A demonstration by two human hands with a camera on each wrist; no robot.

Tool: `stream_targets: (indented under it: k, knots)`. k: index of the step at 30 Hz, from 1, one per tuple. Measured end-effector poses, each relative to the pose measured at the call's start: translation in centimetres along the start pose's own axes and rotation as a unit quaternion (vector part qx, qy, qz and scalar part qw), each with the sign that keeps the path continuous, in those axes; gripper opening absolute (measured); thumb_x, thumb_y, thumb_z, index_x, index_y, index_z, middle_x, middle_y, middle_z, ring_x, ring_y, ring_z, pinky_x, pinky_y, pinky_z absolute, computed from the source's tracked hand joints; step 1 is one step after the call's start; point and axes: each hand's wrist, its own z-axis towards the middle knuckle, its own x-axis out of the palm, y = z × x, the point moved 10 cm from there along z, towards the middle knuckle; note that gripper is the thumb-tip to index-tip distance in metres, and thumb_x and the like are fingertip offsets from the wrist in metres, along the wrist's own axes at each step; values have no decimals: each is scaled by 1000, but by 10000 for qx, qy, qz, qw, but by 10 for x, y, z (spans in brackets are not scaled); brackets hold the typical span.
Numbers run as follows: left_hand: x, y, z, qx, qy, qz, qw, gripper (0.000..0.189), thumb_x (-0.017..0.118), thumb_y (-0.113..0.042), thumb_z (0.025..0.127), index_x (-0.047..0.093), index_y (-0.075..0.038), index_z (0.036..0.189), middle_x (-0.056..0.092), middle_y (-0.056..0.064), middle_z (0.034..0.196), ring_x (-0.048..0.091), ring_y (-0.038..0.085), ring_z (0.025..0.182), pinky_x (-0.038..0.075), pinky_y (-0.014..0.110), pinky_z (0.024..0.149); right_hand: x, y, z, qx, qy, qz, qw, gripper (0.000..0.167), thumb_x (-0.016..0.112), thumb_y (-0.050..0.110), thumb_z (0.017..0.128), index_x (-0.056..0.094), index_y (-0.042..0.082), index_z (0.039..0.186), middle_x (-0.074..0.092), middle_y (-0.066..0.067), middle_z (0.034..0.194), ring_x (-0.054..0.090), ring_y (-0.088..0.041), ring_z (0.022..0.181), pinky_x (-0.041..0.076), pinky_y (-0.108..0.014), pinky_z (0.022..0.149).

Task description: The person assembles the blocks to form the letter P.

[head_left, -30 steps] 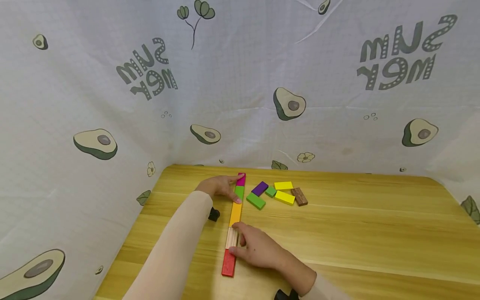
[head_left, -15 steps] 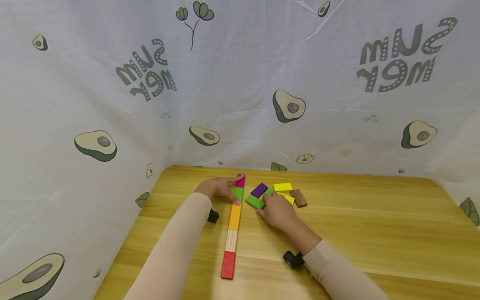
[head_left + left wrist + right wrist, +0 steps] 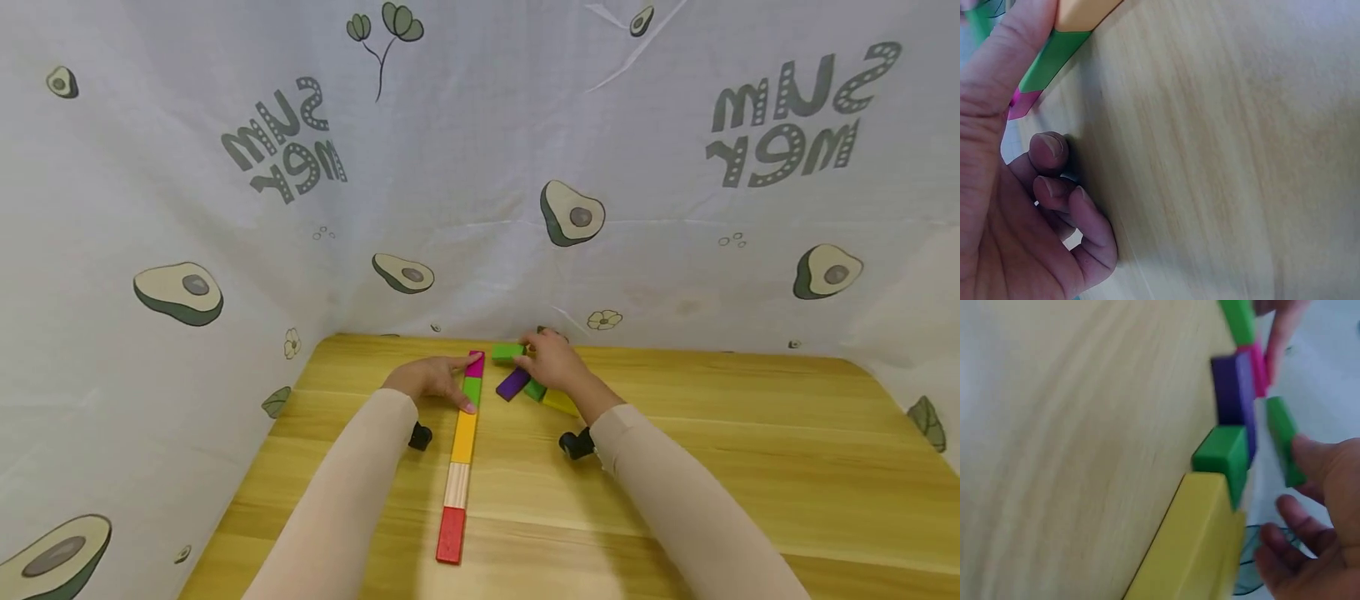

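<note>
A straight row of wooden blocks runs up the table: red (image 3: 451,535), pale striped wood (image 3: 457,485), orange (image 3: 463,437), green (image 3: 472,389) and magenta (image 3: 476,367). My left hand (image 3: 429,380) rests at the row's far end, index finger on the magenta block and thumb by the green-orange joint; its other fingers bend loosely in the left wrist view. Between thumb and fingers, my right hand (image 3: 557,365) pinches a longer green block (image 3: 506,353), raised above the table in the right wrist view. It lies right of the magenta block in the head view.
Below the right hand lie a purple block (image 3: 513,383), a small green block (image 3: 535,390) and a yellow block (image 3: 560,402). Part of another yellow block (image 3: 1232,550) shows behind. A white avocado-print curtain (image 3: 480,208) borders the table's back and left.
My right hand left the pale block, took the longer green block from the loose group and carried it toward the table's back edge. The left hand stays at the row's far end.
</note>
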Motion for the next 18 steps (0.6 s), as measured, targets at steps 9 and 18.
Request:
stream_targets:
  k: [9,18]
  knots:
    - [-6,0,-7,-22,-149,163,9998,108,89,-61,67,26,-58,155,25,6,171,29,39,154,26,63,123,22,-22,28,295,441,573,9969,42,61,29,103,60,8,140,65,-22,134,59,-38,124,48,-52,108]
    - [-3,0,-2,45,-113,182,9998,107,89,-62,66,30,-56,155,29,7,169,32,36,152,27,60,124,30,-22,33,484,458,57,9978,45,57,36,104,57,14,143,60,-16,146,52,-41,137,32,-59,120]
